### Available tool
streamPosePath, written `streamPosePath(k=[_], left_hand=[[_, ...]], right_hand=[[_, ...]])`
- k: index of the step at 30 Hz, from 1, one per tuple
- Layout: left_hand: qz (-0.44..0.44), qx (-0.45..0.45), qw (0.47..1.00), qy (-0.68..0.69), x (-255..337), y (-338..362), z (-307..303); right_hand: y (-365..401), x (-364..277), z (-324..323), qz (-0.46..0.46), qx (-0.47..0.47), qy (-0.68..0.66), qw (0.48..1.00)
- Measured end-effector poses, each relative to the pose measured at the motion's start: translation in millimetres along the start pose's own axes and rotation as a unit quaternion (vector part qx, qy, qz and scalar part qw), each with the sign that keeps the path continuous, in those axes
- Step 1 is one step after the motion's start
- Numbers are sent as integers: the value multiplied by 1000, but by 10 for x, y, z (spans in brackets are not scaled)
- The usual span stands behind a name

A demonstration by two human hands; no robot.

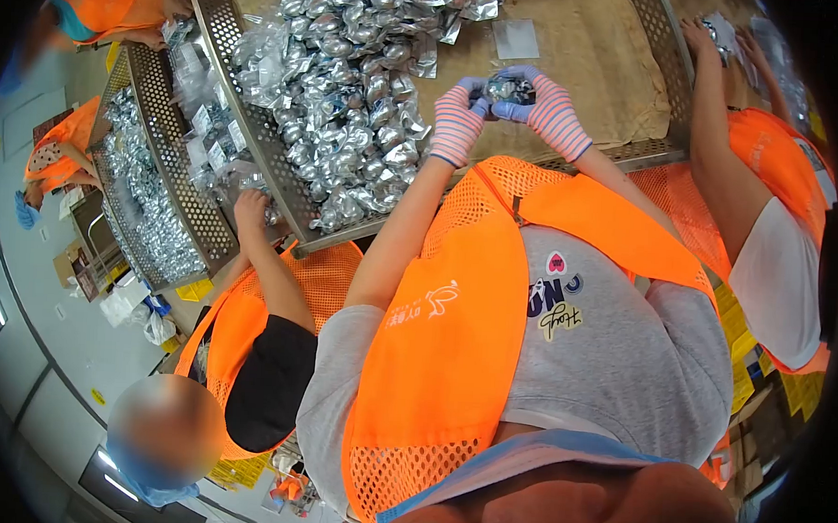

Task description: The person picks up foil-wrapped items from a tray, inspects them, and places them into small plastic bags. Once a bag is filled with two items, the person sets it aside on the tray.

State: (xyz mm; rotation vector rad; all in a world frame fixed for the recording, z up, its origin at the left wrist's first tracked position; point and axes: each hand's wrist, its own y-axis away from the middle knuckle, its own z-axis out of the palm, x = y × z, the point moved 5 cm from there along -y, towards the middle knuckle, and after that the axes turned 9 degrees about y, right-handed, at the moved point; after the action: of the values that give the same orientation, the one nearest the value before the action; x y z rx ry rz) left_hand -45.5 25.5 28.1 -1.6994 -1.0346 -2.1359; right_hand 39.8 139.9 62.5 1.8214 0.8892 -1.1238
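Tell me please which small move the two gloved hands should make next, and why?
Probably lay the silver packet on the bare brown mat, apart from the heap of packets: the left hand and right hand both pinch it above the mat, and the heap lies to their left.

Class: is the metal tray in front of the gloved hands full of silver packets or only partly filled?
Partly filled: silver packets heap over the left half of the tray; the right half shows bare brown lining.
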Motion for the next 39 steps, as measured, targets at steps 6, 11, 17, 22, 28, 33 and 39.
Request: streamPosePath(k=[6,11,17,22,28,33,39], left_hand=[[-102,-166,965,177,-332,42,252],[-166,-185,943,223,-569,149,250],[-83,-185,950,239,-400,-110,309],[-73,-166,969,168,-595,-381,332],[-78,56,995,38,-728,-280,11],[-265,-115,957,-7,-979,-108,271],[-206,-61,971,-100,-1450,-403,384]], right_hand=[[147,183,-137,20,22,173,984],[276,261,-41,-32,-93,201,975],[132,169,-105,-21,18,350,936],[-53,268,-91,44,4,443,895],[-94,356,-33,45,-61,521,850],[-122,336,20,54,-96,575,811],[-132,291,-28,87,-88,556,822]])
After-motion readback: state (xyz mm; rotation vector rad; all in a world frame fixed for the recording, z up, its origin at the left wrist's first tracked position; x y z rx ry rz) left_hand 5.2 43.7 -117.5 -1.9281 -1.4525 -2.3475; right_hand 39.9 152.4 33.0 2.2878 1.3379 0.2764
